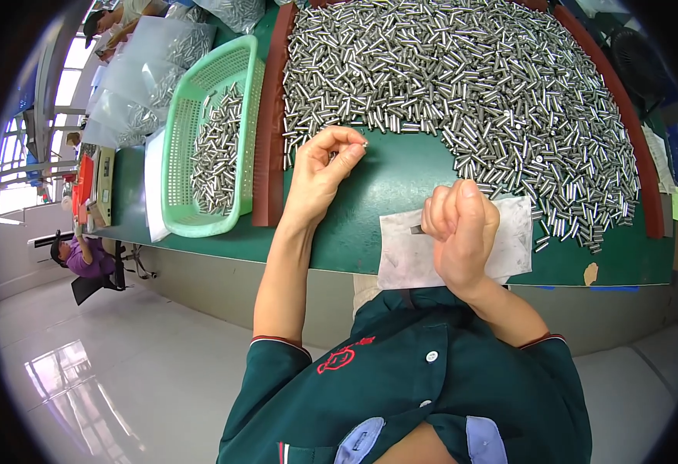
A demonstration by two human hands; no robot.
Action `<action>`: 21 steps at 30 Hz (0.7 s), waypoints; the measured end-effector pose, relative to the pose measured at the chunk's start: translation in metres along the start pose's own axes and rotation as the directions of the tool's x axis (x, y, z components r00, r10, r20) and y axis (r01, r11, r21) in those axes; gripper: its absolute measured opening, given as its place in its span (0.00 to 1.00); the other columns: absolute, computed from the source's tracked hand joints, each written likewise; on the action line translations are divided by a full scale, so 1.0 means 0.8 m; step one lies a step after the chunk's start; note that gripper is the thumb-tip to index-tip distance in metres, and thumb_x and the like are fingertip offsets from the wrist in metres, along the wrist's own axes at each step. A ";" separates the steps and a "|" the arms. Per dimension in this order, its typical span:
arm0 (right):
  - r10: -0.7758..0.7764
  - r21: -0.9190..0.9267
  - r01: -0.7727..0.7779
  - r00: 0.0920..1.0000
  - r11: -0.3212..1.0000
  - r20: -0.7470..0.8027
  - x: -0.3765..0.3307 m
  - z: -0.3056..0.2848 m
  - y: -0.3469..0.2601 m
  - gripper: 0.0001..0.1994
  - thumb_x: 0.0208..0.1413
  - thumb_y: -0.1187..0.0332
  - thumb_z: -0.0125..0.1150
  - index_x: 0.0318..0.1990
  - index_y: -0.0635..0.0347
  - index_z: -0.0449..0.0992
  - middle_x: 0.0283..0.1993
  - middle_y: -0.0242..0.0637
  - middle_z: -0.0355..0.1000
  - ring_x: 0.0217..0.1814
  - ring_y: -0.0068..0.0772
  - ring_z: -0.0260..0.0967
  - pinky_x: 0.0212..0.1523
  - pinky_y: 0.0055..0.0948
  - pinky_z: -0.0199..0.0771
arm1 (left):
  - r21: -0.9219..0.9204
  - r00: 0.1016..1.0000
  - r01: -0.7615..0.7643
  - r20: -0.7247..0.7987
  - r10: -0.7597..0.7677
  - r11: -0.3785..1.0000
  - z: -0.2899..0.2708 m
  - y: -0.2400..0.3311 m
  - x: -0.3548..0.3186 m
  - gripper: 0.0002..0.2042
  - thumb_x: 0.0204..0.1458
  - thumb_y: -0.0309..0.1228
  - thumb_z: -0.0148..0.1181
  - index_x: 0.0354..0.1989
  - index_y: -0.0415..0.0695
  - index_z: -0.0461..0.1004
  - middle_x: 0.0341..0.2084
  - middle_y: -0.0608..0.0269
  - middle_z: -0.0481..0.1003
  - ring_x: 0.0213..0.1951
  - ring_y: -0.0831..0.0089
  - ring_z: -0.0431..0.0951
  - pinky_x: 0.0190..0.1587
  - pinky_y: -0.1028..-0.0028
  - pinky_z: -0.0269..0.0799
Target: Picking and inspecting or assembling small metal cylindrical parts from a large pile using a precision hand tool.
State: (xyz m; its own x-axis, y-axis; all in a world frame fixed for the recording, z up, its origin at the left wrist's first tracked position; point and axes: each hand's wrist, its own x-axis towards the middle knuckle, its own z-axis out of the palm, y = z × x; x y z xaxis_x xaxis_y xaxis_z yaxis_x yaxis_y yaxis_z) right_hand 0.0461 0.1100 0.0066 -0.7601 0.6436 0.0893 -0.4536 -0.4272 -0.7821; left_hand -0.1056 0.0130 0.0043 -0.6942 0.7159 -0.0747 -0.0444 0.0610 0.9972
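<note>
Far left, off the worktop's left edge, another person in purple (84, 255) sits at a lower bench, not involved. Clear bags of metal pins (149, 73) are stacked along the worktop's far-left corner. Green plastic basket (173, 155) sits by the left edge, part-filled with short metal pins, touching a brown raised strip (265, 155). Big heap of loose pins (463, 85) covers the far half of the green worktop (401, 174), spilling toward the right edge.

Risk, as a judgement: the pin in the left pinch is tiny and gripped only at the fingertips, so a slight slip could drop it back into the heap or off the near edge to the floor; a sleeve or wrist sweep could also scatter pins lying close to the pad.

Left hand (320, 174) is raised near the heap's near edge, mostly closed, thumb and forefinger pinching one small pin (364, 144), other fingers curled. Right hand (459, 228) is a closed fist over a pale pad (517, 232) at the near edge, gripping a thin dark tool (416, 230) whose tip pokes out leftward; what kind of tool, can't tell
</note>
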 end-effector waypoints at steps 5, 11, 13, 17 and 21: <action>-0.004 -0.005 0.004 1.000 1.000 0.006 0.000 -0.001 -0.001 0.18 0.58 0.66 0.31 0.14 0.55 0.50 0.11 0.28 0.46 0.12 0.16 0.36 0.13 0.19 0.40 | -0.394 0.976 0.141 0.210 -0.060 0.908 -0.006 -0.003 0.004 0.04 0.51 0.27 0.49 0.32 0.41 0.67 0.24 0.67 0.66 0.15 0.88 0.51 0.17 0.86 0.46; 0.004 -0.008 -0.004 1.000 1.000 -0.005 0.001 0.001 -0.002 0.18 0.58 0.66 0.32 0.14 0.55 0.50 0.11 0.27 0.46 0.12 0.16 0.36 0.13 0.19 0.40 | -0.576 0.941 0.266 0.329 -0.078 0.773 -0.013 -0.007 0.008 0.05 0.53 0.28 0.46 0.33 0.41 0.66 0.24 0.63 0.66 0.13 0.88 0.49 0.16 0.86 0.45; 0.008 0.030 -0.008 1.000 1.000 -0.013 0.000 0.001 -0.002 0.18 0.57 0.69 0.34 0.14 0.57 0.49 0.12 0.25 0.45 0.14 0.17 0.42 0.13 0.19 0.44 | -0.559 0.947 0.273 0.301 -0.115 0.783 -0.013 -0.005 0.007 0.06 0.53 0.29 0.45 0.33 0.41 0.67 0.23 0.64 0.66 0.13 0.88 0.49 0.16 0.86 0.45; -0.003 -0.013 0.002 1.000 1.000 -0.015 0.001 0.001 0.000 0.18 0.58 0.66 0.32 0.14 0.55 0.50 0.10 0.27 0.45 0.12 0.16 0.35 0.13 0.19 0.39 | -0.564 0.945 0.264 0.312 -0.094 0.782 -0.013 -0.009 0.007 0.06 0.53 0.29 0.46 0.33 0.40 0.66 0.23 0.64 0.66 0.13 0.88 0.49 0.17 0.87 0.46; 0.005 -0.010 -0.005 1.000 1.000 -0.017 0.001 0.003 -0.002 0.18 0.58 0.66 0.32 0.14 0.55 0.50 0.10 0.27 0.45 0.12 0.16 0.35 0.13 0.19 0.39 | -0.560 0.941 0.271 0.324 -0.094 0.783 -0.013 -0.008 0.007 0.05 0.53 0.29 0.46 0.32 0.41 0.66 0.23 0.65 0.65 0.14 0.88 0.50 0.17 0.87 0.47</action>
State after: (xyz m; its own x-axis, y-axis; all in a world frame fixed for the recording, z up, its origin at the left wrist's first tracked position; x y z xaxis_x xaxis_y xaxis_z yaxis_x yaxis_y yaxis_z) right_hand 0.0449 0.1100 0.0089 -0.7540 0.6526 0.0750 -0.4453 -0.4238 -0.7887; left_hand -0.1166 0.0096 -0.0026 -0.4165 0.8936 -0.1673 -0.6247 -0.1476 0.7668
